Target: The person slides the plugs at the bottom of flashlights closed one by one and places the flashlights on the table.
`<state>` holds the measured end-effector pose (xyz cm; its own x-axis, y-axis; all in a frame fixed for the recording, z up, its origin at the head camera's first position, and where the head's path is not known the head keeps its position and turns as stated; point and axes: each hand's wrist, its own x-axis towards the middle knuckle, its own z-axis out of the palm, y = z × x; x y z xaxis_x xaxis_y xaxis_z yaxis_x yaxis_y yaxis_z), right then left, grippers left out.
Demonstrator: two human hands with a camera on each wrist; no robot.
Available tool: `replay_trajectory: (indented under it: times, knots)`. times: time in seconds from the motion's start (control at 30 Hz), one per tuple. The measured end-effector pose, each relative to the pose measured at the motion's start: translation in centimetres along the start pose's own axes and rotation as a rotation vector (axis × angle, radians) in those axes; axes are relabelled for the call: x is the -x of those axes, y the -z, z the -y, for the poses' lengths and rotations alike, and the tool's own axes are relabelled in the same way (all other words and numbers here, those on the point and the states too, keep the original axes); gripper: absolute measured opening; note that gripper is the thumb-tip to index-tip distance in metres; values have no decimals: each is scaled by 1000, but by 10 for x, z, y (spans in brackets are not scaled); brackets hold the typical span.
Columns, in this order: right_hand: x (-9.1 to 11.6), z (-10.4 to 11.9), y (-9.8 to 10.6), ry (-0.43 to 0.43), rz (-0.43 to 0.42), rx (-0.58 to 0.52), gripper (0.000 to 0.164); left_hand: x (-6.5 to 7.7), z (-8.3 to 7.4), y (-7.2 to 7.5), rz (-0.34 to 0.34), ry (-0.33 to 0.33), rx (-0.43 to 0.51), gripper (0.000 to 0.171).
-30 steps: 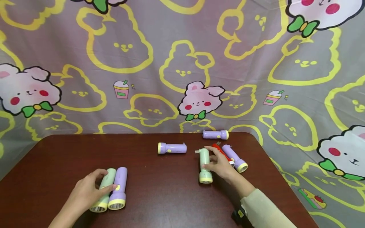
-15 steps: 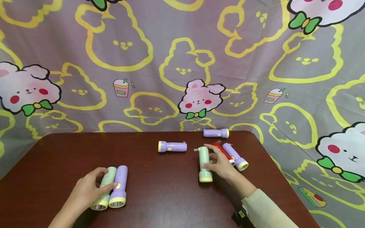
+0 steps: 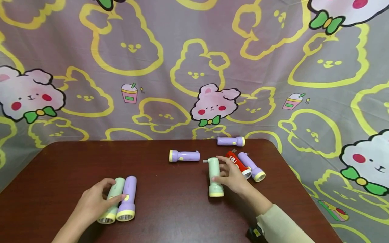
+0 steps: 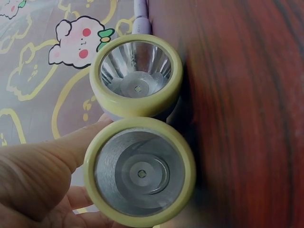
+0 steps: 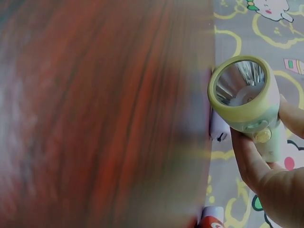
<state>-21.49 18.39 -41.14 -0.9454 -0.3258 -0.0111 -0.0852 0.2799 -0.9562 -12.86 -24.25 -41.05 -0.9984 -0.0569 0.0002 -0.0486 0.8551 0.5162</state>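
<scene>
My left hand (image 3: 92, 202) grips a pale green flashlight (image 3: 117, 187) with a yellow rim, lying on the table. Its thumb reaches over to a purple flashlight (image 3: 130, 189) alongside. In the left wrist view, the green lens (image 4: 141, 174) and the purple flashlight's lens (image 4: 137, 71) sit side by side, both toward the camera. A second pale green flashlight (image 3: 214, 168) is held above the tabletop by my right hand (image 3: 233, 177), thumb and fingers on opposite sides. Plug prongs (image 3: 205, 161) stick out near its tail. In the right wrist view its yellow switch (image 5: 262, 136) shows.
Beyond the right hand lie a red flashlight (image 3: 238, 165) and a purple flashlight (image 3: 251, 167) next to it. Another purple flashlight (image 3: 231, 141) is at the back edge, and one more purple flashlight (image 3: 184, 156) at back centre. A patterned curtain (image 3: 170, 84) hangs behind the brown table (image 3: 176, 212).
My right hand has shifted slightly left with its green flashlight, uncovering more of the red one. The left hand stays on its green flashlight.
</scene>
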Motion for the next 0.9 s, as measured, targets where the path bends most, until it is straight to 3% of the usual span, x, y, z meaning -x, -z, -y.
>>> replay_trajectory:
  times: [0.9]
  knots:
    - [3, 5, -26, 86, 30, -7, 71, 4, 0, -2, -43, -31, -10, 64]
